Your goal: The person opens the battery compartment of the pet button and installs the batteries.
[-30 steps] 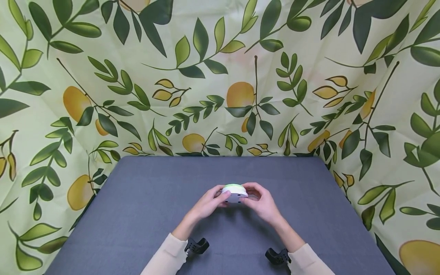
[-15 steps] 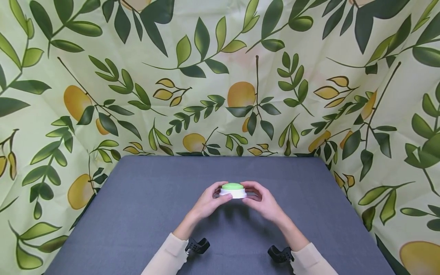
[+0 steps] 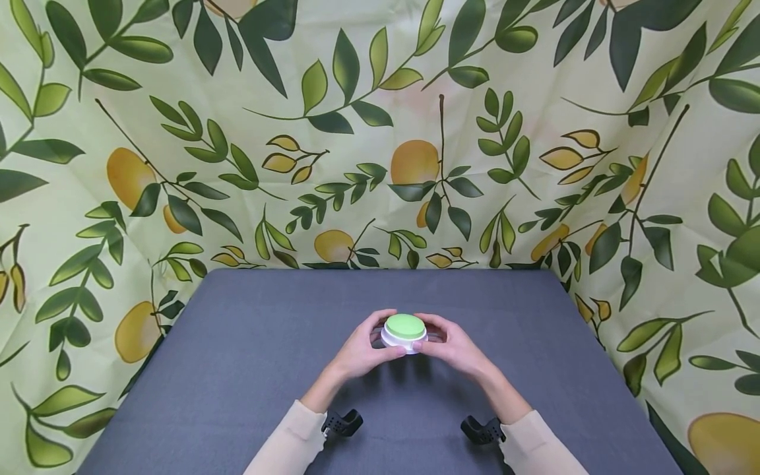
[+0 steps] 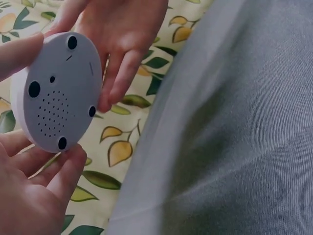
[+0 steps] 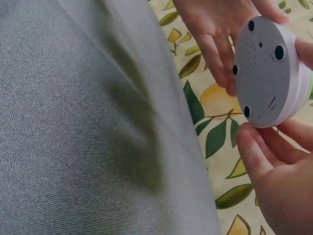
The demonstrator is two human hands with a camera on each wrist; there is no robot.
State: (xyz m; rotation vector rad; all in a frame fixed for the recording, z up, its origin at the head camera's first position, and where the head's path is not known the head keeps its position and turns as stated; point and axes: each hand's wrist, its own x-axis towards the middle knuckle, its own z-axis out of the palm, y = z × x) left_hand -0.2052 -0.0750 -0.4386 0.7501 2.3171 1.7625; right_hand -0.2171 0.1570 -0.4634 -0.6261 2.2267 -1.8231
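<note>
A round push button (image 3: 406, 326) with a green domed top and a white base is held above the table between both hands. Its flat underside (image 4: 73, 107) shows in the left wrist view, with dark round feet and a patch of small speaker holes. My left hand (image 3: 363, 348) grips the left side of the base, thumb toward me and fingers behind. From the other side, my right hand (image 3: 456, 344) holds the base in the same way, its thumb at the front edge. The right wrist view shows the fingers of the right hand (image 5: 286, 181) at the rim.
A table (image 3: 267, 316) covered in dark grey-blue cloth lies beneath the hands, with their shadows on it. Cloth printed with leaves and fruit (image 3: 415, 161) hangs behind and at both sides. Black wrist cameras (image 3: 343, 423) sit below both forearms.
The push button has been tilted so its green top faces the head camera, where its underside showed a second ago. Both hands stay on it, with slight shifts of thumbs and fingers.
</note>
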